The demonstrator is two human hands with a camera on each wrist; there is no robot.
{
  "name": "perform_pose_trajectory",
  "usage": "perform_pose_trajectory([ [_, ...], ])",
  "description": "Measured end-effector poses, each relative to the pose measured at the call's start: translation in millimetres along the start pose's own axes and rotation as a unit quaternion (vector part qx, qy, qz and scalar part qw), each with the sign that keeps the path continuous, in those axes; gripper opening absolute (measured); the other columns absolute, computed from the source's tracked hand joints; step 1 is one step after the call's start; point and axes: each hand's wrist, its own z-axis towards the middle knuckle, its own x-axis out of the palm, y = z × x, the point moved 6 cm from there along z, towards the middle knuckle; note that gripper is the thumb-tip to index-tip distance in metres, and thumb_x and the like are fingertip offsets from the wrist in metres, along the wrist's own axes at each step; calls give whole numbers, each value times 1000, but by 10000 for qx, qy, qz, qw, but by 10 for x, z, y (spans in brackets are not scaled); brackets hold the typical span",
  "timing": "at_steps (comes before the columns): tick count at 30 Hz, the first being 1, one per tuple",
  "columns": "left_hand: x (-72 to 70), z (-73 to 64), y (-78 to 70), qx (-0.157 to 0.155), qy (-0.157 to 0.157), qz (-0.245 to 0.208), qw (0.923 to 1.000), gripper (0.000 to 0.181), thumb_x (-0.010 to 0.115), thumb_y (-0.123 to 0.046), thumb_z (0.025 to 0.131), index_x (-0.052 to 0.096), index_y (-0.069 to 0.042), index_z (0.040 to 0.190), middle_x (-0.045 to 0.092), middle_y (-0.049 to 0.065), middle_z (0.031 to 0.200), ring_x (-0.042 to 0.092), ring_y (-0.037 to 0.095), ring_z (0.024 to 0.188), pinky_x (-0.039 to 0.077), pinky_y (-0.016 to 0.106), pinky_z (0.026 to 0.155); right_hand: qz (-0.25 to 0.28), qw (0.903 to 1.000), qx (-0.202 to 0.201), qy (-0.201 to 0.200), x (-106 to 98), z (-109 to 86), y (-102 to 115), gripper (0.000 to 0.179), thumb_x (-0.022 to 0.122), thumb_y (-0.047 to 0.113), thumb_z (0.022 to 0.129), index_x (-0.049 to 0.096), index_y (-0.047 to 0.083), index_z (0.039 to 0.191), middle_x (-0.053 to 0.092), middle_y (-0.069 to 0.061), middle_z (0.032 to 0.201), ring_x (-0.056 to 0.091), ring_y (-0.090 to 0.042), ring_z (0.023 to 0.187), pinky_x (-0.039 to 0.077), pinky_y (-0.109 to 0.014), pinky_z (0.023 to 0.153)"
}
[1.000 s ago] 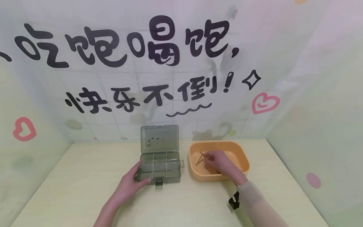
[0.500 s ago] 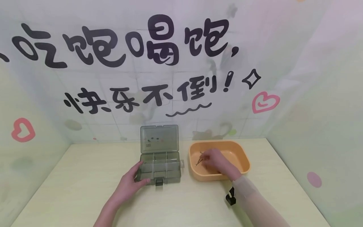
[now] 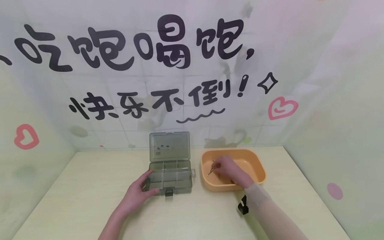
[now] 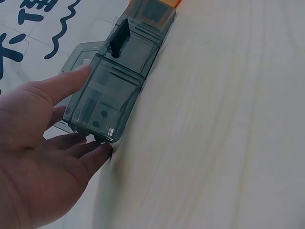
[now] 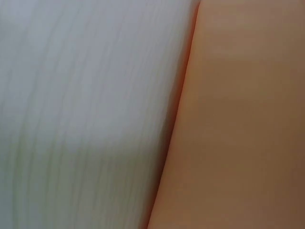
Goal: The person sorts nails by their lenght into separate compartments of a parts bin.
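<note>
In the head view, my left hand [image 3: 138, 193] holds the left end of a smoky clear compartment box [image 3: 183, 185], its lid [image 3: 169, 146] standing up behind it. The left wrist view shows my thumb [image 4: 71, 83] along the front edge of the box [image 4: 107, 102], the other fingers curled at its end. My right hand [image 3: 229, 169] reaches into an orange tray [image 3: 255, 163], fingertips curled together on a thin metal screw [image 3: 210, 171] at the tray's left side. My fingers partly hide the screws there. Only the tray's outer wall [image 5: 238, 119] and the table show in the right wrist view.
The box and tray stand side by side on a pale wood-grain table [image 3: 192, 220], close to the printed back wall [image 3: 126, 83]. A small latch [image 3: 193, 173] sticks out from the box towards the tray. Something black [image 3: 243, 205] hangs at my right sleeve.
My right hand has shifted slightly left inside the tray, its fingertips coming over the screws and covering more of them. The left hand and the box have stayed put.
</note>
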Motion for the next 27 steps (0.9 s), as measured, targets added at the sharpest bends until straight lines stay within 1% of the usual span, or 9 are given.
perform_pose_trajectory([
  [4, 1, 34, 53, -18, 39, -148, 9999, 80, 78, -17, 92, 35, -5, 158, 22, 28, 164, 26, 50, 146, 31, 51, 117, -62, 10000, -8, 22, 2, 8, -17, 13, 76, -6, 83, 80, 5, 89, 75, 0, 87, 64, -15, 85, 60, -36, 82],
  [8, 2, 42, 56, 65, 31, -132, 9999, 79, 78, -17, 92, 36, -5, 158, 23, 29, 163, 26, 50, 146, 31, 52, 117, -102, 9999, -89, 18, 8, 10, -23, 13, 76, -7, 81, 80, 4, 88, 74, -2, 85, 62, -12, 80, 59, -30, 75],
  [11, 1, 38, 56, 78, -2, -104, 9999, 80, 78, -18, 92, 35, -5, 158, 24, 29, 163, 28, 51, 145, 32, 53, 116, -54, 9999, -98, 27, 15, 11, -15, 14, 75, -8, 80, 79, 3, 87, 74, -3, 84, 61, -13, 78, 58, -29, 72],
  [15, 3, 25, 60, 13, 10, -119, 9999, 80, 78, -19, 93, 34, -7, 159, 22, 28, 164, 29, 52, 144, 34, 53, 115, -10, 9999, 107, 87, 29, 6, -19, 14, 76, -8, 82, 80, 4, 89, 73, -1, 87, 60, -13, 80, 58, -31, 75],
  [19, -2, 14, 61, -65, 12, -112, 9999, 81, 77, -22, 94, 33, -9, 160, 21, 27, 164, 29, 53, 143, 33, 54, 115, -40, 9996, 211, 178, 36, 4, -11, 14, 75, -8, 84, 80, 4, 91, 72, -2, 89, 59, -15, 82, 58, -33, 78],
  [23, -4, 3, 81, -144, -25, -39, 9999, 81, 77, -25, 94, 33, -12, 161, 21, 27, 165, 31, 52, 143, 34, 52, 115, -57, 9995, 148, 256, 49, 10, -7, 13, 74, -7, 85, 79, 4, 90, 71, -2, 88, 57, -15, 81, 57, -33, 77],
  [27, 4, -8, 87, -151, -34, -22, 9999, 80, 76, -27, 95, 33, -13, 161, 21, 26, 165, 32, 53, 142, 35, 52, 115, -72, 9994, 2, 334, 61, 14, -9, 16, 72, -8, 86, 78, 7, 87, 68, 2, 79, 55, -13, 76, 53, -27, 71],
])
